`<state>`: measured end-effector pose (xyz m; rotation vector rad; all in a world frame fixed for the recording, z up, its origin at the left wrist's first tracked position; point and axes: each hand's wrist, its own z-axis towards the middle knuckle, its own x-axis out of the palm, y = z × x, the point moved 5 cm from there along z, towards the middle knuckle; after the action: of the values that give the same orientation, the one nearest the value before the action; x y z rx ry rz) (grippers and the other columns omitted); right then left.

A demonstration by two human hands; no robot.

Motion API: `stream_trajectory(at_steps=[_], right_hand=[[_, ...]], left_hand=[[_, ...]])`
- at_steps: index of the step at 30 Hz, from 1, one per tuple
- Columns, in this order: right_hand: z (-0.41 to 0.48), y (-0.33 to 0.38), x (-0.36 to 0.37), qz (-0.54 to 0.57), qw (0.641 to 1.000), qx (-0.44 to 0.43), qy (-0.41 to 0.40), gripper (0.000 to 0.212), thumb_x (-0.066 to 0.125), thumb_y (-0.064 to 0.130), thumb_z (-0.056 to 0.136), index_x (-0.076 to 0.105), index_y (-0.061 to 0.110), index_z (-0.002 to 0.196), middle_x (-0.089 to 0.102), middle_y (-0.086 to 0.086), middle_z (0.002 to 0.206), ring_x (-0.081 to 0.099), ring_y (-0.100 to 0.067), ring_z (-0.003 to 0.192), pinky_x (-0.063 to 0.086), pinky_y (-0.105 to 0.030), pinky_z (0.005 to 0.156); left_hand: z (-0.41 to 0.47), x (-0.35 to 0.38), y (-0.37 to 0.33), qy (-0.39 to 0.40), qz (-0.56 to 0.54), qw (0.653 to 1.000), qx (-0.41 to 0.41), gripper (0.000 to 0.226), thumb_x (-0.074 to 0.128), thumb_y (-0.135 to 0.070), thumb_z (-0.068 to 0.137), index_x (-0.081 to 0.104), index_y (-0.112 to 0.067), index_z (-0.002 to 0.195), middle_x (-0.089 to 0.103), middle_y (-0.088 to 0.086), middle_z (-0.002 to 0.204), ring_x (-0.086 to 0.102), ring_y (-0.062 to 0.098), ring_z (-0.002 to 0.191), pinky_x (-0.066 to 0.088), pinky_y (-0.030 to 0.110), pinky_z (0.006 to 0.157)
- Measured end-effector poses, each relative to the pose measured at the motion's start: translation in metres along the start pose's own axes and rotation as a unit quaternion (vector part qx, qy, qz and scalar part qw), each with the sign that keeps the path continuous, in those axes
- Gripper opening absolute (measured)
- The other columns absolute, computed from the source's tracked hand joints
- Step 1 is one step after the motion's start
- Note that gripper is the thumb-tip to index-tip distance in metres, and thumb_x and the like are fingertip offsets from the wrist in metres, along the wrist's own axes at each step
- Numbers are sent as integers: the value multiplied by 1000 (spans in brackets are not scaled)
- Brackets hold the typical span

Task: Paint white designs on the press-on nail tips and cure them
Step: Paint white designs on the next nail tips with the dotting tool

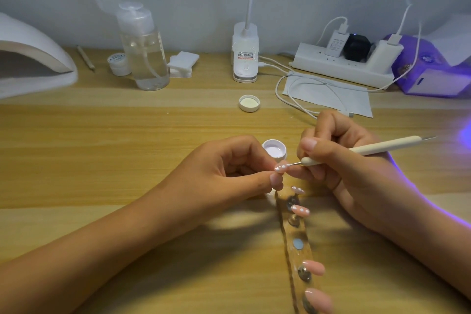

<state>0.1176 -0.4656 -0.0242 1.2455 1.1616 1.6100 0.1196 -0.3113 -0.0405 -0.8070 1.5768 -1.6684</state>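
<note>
Pinching a pink press-on nail tip [281,168] between thumb and curled fingers, the left hand [237,171] holds it just above the desk [127,148], at centre frame. Three white dots are visible along the tip's surface. The right hand [339,158] grips a white dotting tool [364,149] pen-fashion; its fine metal point meets the held tip at the right end. Whether the point actually touches the surface cannot be confirmed.

Just behind the two hands stands an open pot of white paint [274,148]. Its lid [249,103] lies inverted farther back on the desk.

A wooden holder strip [295,245] with round metal mounts runs from below the hands toward the near edge. Two dotted nail tips [300,211] sit at its far end, and two plain pink nail tips [314,267] sit at its near end. Mounts between them are bare.

Along the back wall, left to right:
- a white curing lamp [33,58];
- a wooden stick [86,57];
- a small white jar [118,64];
- a clear pump bottle [144,51] with its cap flipped open;
- a stack of white pads [182,64];
- a desk lamp base [245,53];
- a power strip [344,66] with plugs inserted;
- a purple lamp [430,71] giving violet light.

A white cable lies coiled over a sheet of paper [328,95] in front of the power strip.
</note>
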Motion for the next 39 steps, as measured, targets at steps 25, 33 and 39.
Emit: stream_trajectory(at_steps=[25,33,39], right_hand=[[-3,1,0,-6,997,14,73,21,64,17,71,47,18,60,47,3,51,39,-12,52,44,-35,69],[4,5,-6,60,997,31,44,27,63,10,72,40,17,60,37,1,51,38,-11,53,56,-29,70],[11,3,-20,94,995,45,2,25,57,19,80,43,21,60,36,5,53,37,-9,53,54,-24,67]], left_hand=[[-1,-2,0,-14,22,1000,-9,10,73,-20,77,69,-14,84,75,3,85,67,11,80,55,27,76],[-1,-4,-5,-40,-11,999,12,9,72,-13,77,69,-20,81,75,6,81,68,13,77,55,30,77],[-14,-1,-26,-79,109,982,130,12,76,-27,78,67,-20,80,66,2,78,58,13,67,46,25,59]])
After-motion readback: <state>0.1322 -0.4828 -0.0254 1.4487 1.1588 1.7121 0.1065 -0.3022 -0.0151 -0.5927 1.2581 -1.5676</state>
